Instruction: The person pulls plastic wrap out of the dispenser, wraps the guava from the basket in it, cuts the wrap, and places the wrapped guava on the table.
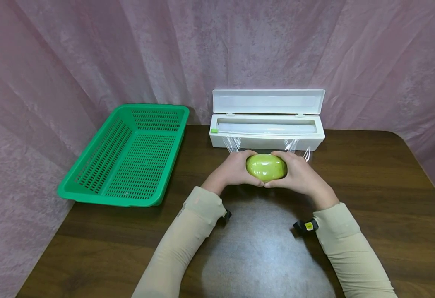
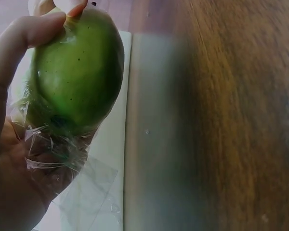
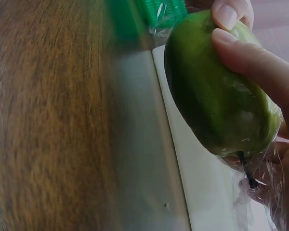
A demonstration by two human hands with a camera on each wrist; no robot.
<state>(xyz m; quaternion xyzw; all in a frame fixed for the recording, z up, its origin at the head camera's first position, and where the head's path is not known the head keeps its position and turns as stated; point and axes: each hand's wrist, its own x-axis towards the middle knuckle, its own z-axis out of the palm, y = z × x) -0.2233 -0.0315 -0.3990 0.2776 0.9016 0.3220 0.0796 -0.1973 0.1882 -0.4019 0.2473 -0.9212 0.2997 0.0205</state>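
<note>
Both hands hold a smooth green oval fruit just in front of the white cling film dispenser. My left hand grips its left end and my right hand its right end, with the thumbs meeting on the near side. Clear cling film covers the fruit and bunches in wrinkles against the left palm. In the right wrist view, a dark stem sticks out at the fruit's end, with crumpled film around it. Film strands also show between the hands and the dispenser's front.
The dispenser's lid stands raised at the back, near the pink curtain. A green slotted plastic basket sits to the left on the dark wooden table. Bright glare covers the table's front middle.
</note>
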